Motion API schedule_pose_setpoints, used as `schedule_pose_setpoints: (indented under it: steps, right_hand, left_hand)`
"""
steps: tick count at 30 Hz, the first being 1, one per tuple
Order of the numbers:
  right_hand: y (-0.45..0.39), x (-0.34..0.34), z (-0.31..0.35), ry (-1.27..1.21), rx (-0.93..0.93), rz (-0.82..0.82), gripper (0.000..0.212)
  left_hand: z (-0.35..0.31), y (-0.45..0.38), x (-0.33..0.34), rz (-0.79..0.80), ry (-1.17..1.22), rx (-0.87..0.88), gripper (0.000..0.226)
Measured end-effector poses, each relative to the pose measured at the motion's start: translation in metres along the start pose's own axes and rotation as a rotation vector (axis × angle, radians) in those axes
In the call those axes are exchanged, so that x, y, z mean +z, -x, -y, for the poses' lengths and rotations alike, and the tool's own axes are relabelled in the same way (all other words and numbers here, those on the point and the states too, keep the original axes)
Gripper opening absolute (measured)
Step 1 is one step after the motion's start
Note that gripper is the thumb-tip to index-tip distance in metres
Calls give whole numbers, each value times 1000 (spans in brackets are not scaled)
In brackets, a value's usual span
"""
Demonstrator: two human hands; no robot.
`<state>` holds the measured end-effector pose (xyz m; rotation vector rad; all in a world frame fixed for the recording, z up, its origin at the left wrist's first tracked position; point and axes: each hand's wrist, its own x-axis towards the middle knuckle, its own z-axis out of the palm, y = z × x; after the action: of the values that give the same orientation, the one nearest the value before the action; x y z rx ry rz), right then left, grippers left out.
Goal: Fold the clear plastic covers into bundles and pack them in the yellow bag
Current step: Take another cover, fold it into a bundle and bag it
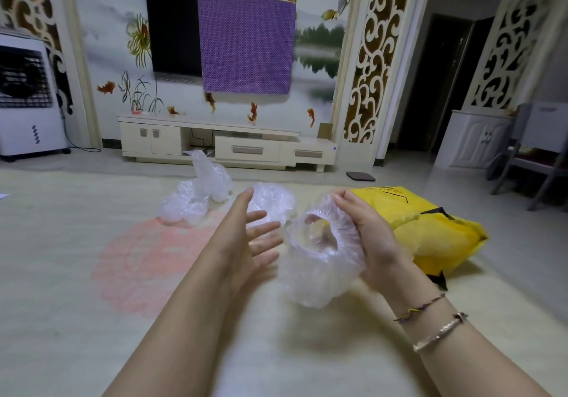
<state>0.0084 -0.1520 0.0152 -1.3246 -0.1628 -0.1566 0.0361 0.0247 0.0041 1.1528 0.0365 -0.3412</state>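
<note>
A clear plastic cover [319,261] hangs open-mouthed in the right hand [368,236], gripped at its rim. The left hand [249,233], at nine o'clock, is spread and empty. More covers [196,200] lie at eleven, the yellow bag [430,230] at three. Folding seems about to begin; the left hand must gather the rim.

Yellow bag [430,236]; clear covers [196,200]; purple, seemingly dotted cloth [246,43].

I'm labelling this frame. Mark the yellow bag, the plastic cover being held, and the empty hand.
yellow bag [430,236], head view, on its bare upper face.
plastic cover [319,276], head view, on its crinkled body below the elastic opening.
left hand [246,236], head view, on the open palm.
</note>
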Motion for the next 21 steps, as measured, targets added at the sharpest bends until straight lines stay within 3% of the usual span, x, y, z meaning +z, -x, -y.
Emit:
schedule_pose_setpoints:
  steps: [3,5,7,13,16,19,21]
  right_hand:
    - [0,-3,-2,35,26,69,17]
    - [-1,-4,-2,42,36,83,18]
    - [-2,-5,-3,78,21,78,15]
    - [-1,-2,-3,151,55,-63,22]
    - [-1,-2,-5,198,167,-8,31]
    - [1,-2,-15,344,247,80,25]
    - [-1,0,-24,328,268,12,9]
  left_hand:
    - [3,6,0,215,-136,-120,63]
    - [7,8,2,312,-196,-128,41]
    - [9,5,2,303,-208,-74,22]
    - [3,-5,-8,76,-98,106,4]
    - [-1,-8,-9,-67,-10,275,13]
    - [-4,-9,-13,-267,-200,520,14]
    - [-3,-9,-18,-411,-448,693,10]
